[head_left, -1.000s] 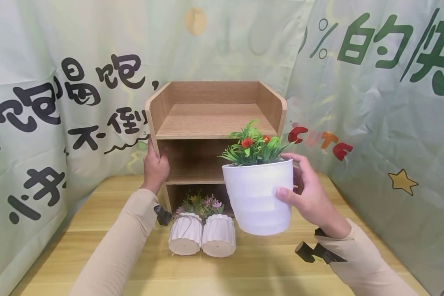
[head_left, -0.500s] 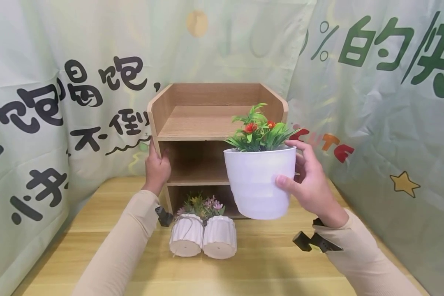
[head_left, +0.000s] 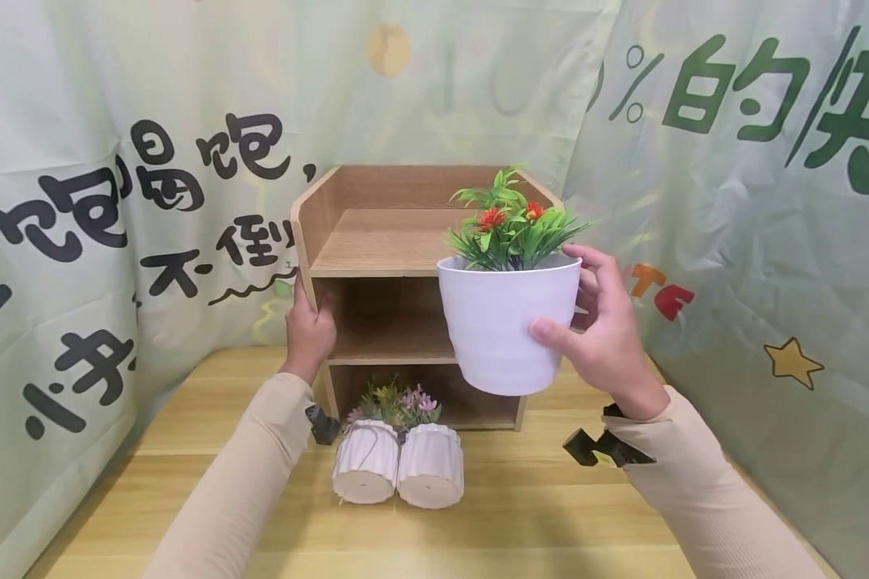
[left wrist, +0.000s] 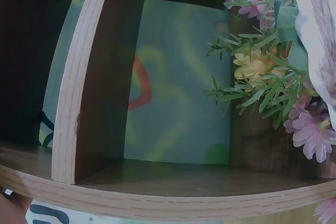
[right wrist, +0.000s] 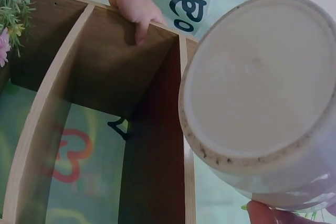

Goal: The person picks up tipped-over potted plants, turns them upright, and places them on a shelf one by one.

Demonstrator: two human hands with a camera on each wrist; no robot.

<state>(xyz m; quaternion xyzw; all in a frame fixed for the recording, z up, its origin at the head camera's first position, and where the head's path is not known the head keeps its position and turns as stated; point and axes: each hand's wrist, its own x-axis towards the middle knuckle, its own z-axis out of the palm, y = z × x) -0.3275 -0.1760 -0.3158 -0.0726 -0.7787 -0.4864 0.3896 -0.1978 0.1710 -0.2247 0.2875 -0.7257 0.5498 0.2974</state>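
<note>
Up in front of the shelf, the right hand [head_left: 608,338] grips a smooth white round plastic pot [head_left: 508,322] holding a green artificial plant with small red flowers [head_left: 510,229]. The thumb presses the pot's front wall and the fingers wrap round its far right side. The pot hangs upright in the air, clear of the table, at about the level of the shelf unit's top board and before its right half. From the right wrist view, the pot's flat, slightly scuffed underside [right wrist: 252,77] fills the right of the frame, with a thumb tip just visible beneath it.

The left hand [head_left: 310,326] holds the front edge of the left side panel of a light wooden three-tier desktop shelf unit [head_left: 376,241], its thumb on the inner face and the remaining fingers out of sight behind the panel. The right wrist view shows that hand [right wrist: 134,1] with one finger curled over the panel edge.

Two small white ribbed ceramic pots [head_left: 398,462] lie tipped on their sides on the pale wooden table [head_left: 478,523], touching one another, bottoms toward the camera. Their pink and yellow artificial flowers [head_left: 394,400] reach into the shelf unit's lowest compartment. A pale green printed cloth backdrop [head_left: 80,201] hangs behind and on both sides.
</note>
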